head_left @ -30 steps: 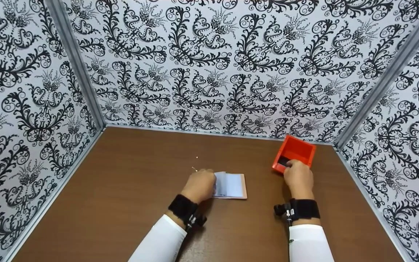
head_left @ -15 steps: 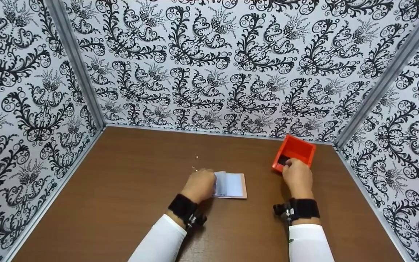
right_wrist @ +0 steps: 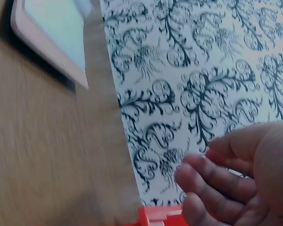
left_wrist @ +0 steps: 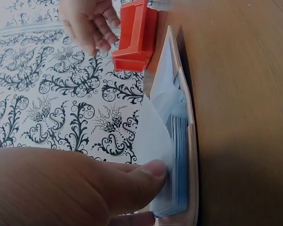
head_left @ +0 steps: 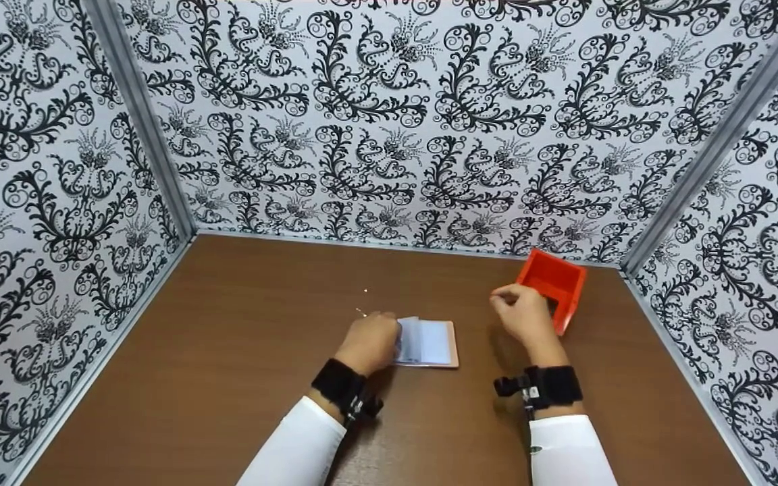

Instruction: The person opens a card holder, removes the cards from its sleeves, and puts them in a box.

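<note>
A card holder (head_left: pixel 453 344) with a pinkish cover and several translucent sleeves lies spread on the brown table. My left hand (head_left: pixel 370 342) is at its left side. In the left wrist view, the thumb and fingers of this hand pinch a raised sleeve (left_wrist: pixel 153 136) above the stack. My right hand (head_left: pixel 524 314) is in the air just left of a red bin (head_left: pixel 568 314), its fingers loosely bent and nothing visible in them. Part of a dark flat piece (head_left: pixel 552 306) shows inside the bin, partly hidden by the right hand.
Patterned wall panels (head_left: pixel 389 135) enclose the brown table (head_left: pixel 261 290) at the back and both sides. Small bright marks (head_left: pixel 360 312) show on the tabletop beyond the left hand. Each wrist wears a black strap (head_left: pixel 554 386) with a small camera.
My right hand has come away from the dark piece in the bin and moved left, out over the bin's near left side. The left hand keeps its place at the card holder.
</note>
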Demonstrator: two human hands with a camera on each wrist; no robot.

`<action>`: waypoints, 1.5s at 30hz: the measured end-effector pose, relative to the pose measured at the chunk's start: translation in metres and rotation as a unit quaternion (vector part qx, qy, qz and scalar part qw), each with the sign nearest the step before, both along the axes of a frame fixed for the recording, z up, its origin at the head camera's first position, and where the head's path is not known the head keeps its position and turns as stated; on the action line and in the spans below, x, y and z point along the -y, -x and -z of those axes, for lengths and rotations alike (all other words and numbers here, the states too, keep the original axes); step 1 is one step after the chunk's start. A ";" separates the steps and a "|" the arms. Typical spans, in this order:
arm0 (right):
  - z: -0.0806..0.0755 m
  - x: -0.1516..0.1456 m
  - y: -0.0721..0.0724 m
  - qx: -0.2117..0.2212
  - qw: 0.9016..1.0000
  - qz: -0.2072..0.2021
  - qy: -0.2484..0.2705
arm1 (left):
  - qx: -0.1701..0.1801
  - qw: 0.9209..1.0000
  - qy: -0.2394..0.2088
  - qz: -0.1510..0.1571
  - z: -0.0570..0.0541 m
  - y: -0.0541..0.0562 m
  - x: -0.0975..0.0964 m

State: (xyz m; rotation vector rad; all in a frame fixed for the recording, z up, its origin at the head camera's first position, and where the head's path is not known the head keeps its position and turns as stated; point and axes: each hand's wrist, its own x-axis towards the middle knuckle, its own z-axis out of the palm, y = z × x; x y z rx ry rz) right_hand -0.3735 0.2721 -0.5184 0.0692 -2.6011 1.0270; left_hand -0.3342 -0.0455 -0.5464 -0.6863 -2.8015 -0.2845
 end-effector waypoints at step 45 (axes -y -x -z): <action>0.029 0.076 -0.010 0.128 0.960 -0.216 -0.123 | -0.009 1.000 0.027 0.001 0.002 -0.001 -0.004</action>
